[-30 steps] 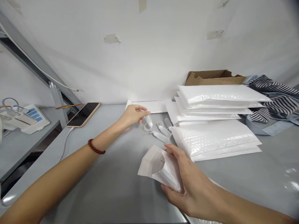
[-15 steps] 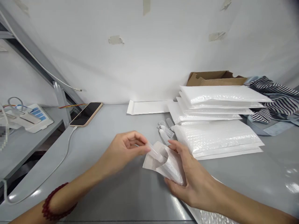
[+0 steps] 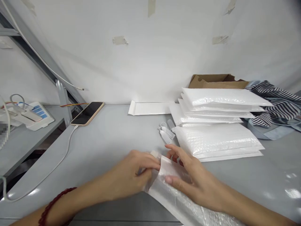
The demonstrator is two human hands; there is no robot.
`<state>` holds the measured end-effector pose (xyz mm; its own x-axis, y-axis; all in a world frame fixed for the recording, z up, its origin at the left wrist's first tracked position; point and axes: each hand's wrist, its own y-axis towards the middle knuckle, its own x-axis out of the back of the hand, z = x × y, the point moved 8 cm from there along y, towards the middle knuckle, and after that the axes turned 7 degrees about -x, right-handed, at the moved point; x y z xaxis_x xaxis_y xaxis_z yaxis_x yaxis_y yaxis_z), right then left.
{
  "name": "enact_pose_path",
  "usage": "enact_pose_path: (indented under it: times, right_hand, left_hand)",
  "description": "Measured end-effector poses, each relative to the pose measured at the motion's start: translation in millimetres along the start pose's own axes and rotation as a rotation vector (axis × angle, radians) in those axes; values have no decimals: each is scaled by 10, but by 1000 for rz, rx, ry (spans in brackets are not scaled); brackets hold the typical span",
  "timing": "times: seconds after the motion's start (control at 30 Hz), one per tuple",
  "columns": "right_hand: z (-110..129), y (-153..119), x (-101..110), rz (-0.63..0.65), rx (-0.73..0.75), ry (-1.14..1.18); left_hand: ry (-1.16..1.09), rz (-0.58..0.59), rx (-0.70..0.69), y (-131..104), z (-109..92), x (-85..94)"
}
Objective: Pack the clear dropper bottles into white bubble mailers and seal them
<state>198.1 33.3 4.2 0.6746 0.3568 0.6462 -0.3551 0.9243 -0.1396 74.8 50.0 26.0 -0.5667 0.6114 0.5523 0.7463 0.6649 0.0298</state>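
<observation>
A white bubble mailer (image 3: 178, 196) lies at the front of the grey table, its mouth towards the upper left. My left hand (image 3: 141, 171) is closed at that mouth, fingertips partly inside; what they hold, if anything, is hidden. My right hand (image 3: 188, 175) rests on the mailer's upper side, thumb on its face and fingers curled over the far edge. Just beyond the hands lie small clear plastic tubes (image 3: 166, 133). Stacked mailers (image 3: 221, 138) sit to their right.
A phone (image 3: 88, 113) with a white cable lies at the left. A flat white packet (image 3: 150, 108) is by the wall. Behind the stack stand a cardboard box (image 3: 217, 84) and striped cloth (image 3: 277, 100). A power strip (image 3: 35, 116) is on the left shelf.
The clear tube seen in my left fingers is out of sight. That hand has moved right and down to the mailer's mouth. The mailer now lies stretched out towards the front.
</observation>
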Motion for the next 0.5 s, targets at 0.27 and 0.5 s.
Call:
enact_pose_path:
  times: [0.27, 0.5]
  right_hand:
    - [35, 89, -16, 41, -64, 44]
    - [151, 256, 351, -422, -64, 157]
  left_hand:
    - [0, -269, 321, -139, 530, 551]
    - [-673, -308, 201, -38, 710, 428]
